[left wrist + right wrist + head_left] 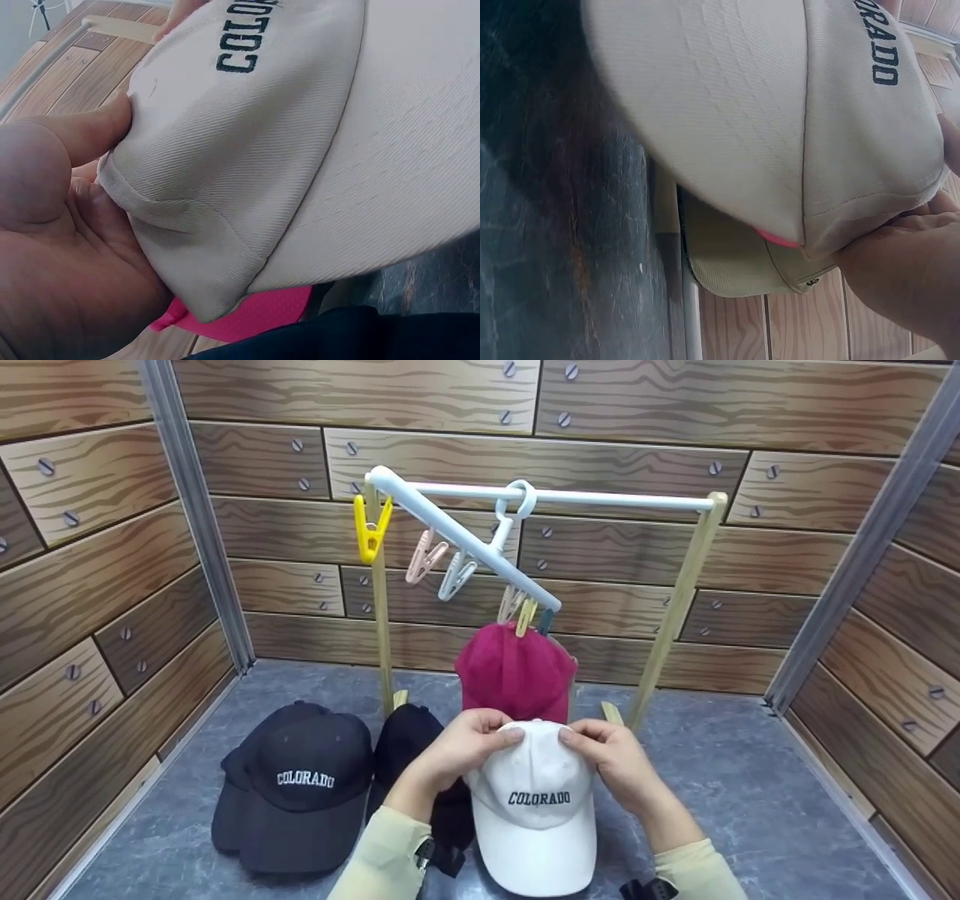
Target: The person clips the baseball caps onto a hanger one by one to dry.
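Observation:
A white baseball cap (534,851) with dark COLORADO lettering faces the head camera, its brim pointing down. My left hand (466,746) pinches the top of its crown on one side, thumb in front. On the other side my right hand (621,765) pinches it the same way. Behind the white cap, a magenta cap (516,671) hangs from a yellow-green clip (526,619) at the near end of a pale blue hanger (461,536). In the right wrist view a khaki cap (739,259) shows behind the white one.
The hanger hooks over a white rail (615,499) on a wooden-legged rack. It also carries a yellow clip (370,536), a pink clip (426,557) and a pale blue clip (456,576). Black caps (300,825) lie at left, another black cap (405,735) beside the left forearm.

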`<state>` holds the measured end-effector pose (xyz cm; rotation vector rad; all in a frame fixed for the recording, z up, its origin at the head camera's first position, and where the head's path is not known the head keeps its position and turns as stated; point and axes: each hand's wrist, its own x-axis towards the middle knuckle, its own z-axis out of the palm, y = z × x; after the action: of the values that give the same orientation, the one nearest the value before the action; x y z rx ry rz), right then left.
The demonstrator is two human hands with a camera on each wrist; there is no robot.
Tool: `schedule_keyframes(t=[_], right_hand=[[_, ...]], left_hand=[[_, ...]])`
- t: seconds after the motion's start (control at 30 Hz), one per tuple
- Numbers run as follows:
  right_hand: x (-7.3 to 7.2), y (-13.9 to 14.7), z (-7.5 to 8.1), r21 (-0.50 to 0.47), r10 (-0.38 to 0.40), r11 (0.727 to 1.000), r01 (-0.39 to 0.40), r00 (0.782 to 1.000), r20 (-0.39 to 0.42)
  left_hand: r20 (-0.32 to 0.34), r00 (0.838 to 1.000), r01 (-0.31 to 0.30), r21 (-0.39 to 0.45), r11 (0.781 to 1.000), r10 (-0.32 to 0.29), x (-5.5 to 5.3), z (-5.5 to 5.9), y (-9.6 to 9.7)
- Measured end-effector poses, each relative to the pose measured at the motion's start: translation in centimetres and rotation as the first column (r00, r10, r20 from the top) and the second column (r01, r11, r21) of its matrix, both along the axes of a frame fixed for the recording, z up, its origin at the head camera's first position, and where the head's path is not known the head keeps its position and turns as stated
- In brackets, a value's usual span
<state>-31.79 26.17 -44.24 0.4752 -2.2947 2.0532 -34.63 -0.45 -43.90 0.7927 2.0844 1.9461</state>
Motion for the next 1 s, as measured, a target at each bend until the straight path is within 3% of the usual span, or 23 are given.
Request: schedule_keyframes(t=[0.53, 1.0], right_hand=[[0.14, -0.53, 0.28, -0.015, -0.01, 1.0, 0.01, 1.0, 0.017], [0.26, -0.84, 0.59, 0.04, -0.056, 0.998, 0.057, 0.998, -0.007]], left_hand=[[-0.041, 0.995, -0.089, 0.017, 0.996, 0.089, 0.21, -0.03, 0.27], [-0.075, 0.989, -0.131, -0.017, 0.991, 0.13, 0.2, 0.18, 0.33]])
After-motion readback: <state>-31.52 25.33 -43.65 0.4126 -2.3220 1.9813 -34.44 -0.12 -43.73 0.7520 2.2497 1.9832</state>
